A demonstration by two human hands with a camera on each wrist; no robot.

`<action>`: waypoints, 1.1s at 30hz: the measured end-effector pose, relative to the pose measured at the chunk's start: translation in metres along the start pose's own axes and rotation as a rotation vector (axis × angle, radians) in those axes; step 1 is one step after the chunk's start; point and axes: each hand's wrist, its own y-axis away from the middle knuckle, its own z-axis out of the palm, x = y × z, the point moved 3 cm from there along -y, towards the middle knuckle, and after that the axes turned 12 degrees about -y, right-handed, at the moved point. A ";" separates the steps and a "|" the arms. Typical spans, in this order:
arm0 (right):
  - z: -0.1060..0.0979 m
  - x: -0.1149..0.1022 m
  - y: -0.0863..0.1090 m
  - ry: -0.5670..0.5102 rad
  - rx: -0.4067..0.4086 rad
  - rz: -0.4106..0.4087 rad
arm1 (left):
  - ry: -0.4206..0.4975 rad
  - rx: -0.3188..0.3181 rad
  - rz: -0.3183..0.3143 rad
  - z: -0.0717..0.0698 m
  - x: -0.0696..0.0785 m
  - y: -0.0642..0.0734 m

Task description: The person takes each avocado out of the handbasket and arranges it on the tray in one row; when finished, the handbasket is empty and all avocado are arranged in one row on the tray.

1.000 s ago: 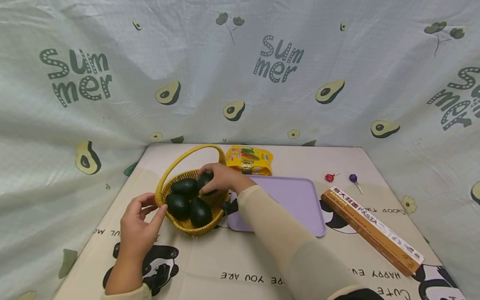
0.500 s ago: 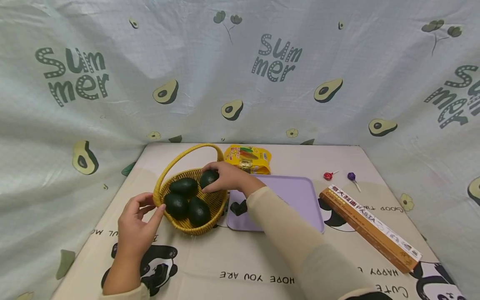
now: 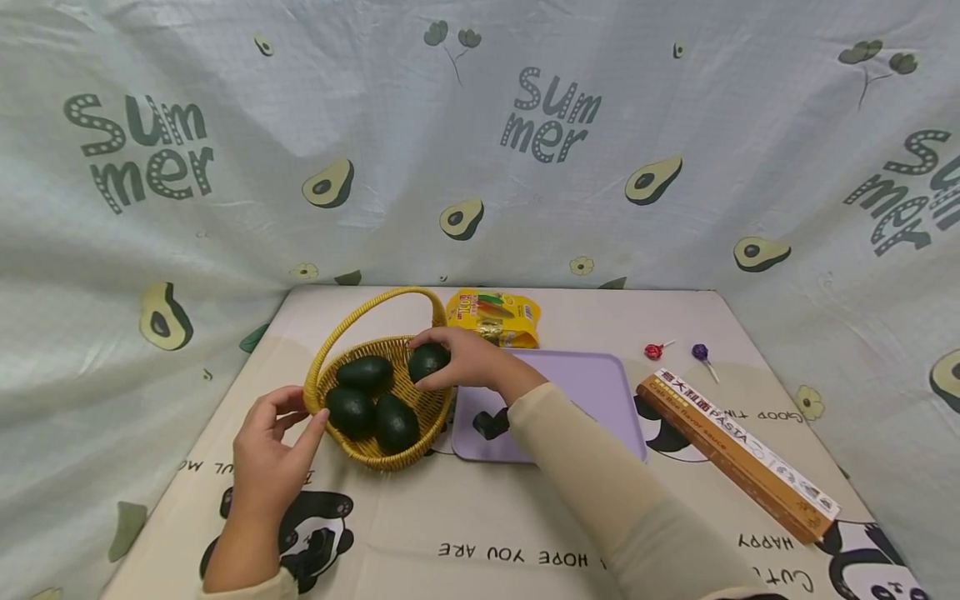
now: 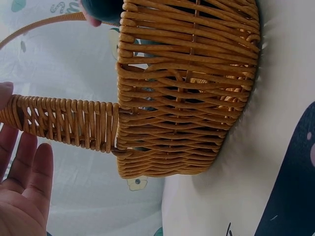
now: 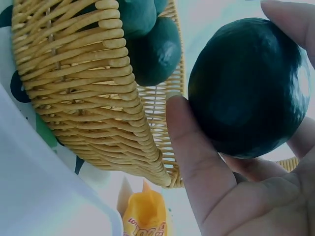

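A round, golden-yellow woven wicker basket is standing upright on the bench, and 3 dark green, smooth, oval avocados are lying inside it, bunched toward its left side. A 4th dark green, oval avocado is sitting in the grasp of the right hand, whose thumb and fingers are gripping it just above the basket's right rim. The left hand is holding the basket's tall, arched wicker handle near its left base, with thumb and fingers on opposite sides. A flat, lilac, rectangular tray is lying just right of the basket. A glossy yellow mango-printed bag is resting behind the basket, toward its right. Well right of the basket, a long brown-and-white pasta box is lying at a slant; behind that box, a red lollipop and a purple lollipop are lying near each other.
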 end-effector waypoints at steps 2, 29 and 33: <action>-0.001 0.000 0.003 -0.017 -0.002 -0.011 | -0.001 -0.001 -0.002 0.000 0.000 0.000; -0.025 0.027 0.034 -0.127 0.235 0.021 | 0.003 -0.005 -0.010 -0.002 0.002 0.000; -0.026 0.035 0.036 -0.111 0.236 0.043 | 0.008 -0.008 -0.017 -0.002 0.003 0.000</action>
